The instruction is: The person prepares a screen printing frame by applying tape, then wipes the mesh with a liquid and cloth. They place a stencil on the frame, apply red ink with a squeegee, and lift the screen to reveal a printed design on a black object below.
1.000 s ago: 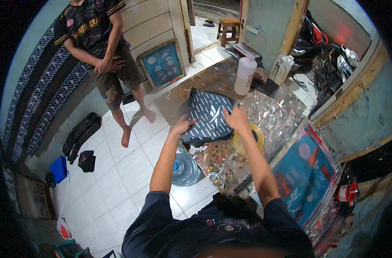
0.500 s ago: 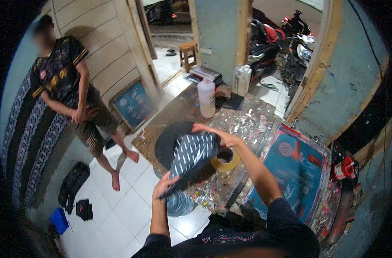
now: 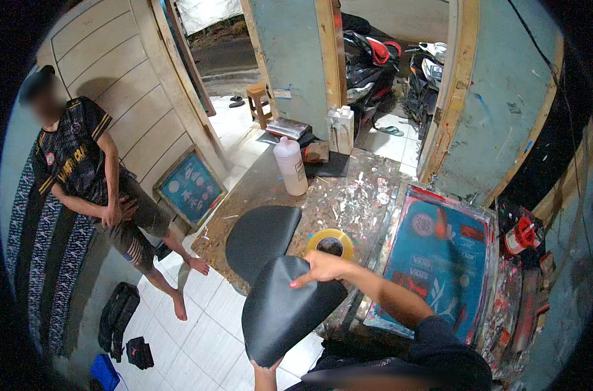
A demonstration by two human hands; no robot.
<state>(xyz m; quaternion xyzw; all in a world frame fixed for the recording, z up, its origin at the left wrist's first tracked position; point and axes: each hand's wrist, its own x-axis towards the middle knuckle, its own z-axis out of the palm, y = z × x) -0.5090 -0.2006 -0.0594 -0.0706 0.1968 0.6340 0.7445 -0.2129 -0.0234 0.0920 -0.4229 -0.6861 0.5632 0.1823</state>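
Observation:
A black leather-like sheet (image 3: 290, 306) with a rounded end is held low in front of me, its plain glossy side up and slightly curved. My right hand (image 3: 325, 268) pinches its upper edge, the thumb lying on top. At the lower tip is my left hand (image 3: 265, 366), its fingers mostly hidden beneath the sheet. Another black sheet (image 3: 260, 238), also rounded, lies flat on the worktable (image 3: 345, 189) just beyond. Close to my right hand, a wide yellow roll of tape (image 3: 346, 245) rests on the tabletop.
A plastic bottle of pale liquid (image 3: 290, 166) and a white jerrycan (image 3: 341, 130) stand at the table's far side. To the right lies a framed blue printing screen (image 3: 433, 260) near a red tub (image 3: 520, 234). A person (image 3: 81, 156) leans at the left; bags (image 3: 118, 319) lie on the floor.
The held sheet has been turned over: its white-dashed side showed before, its plain black side now. Both hands have come down and nearer to me. My view has shifted slightly.

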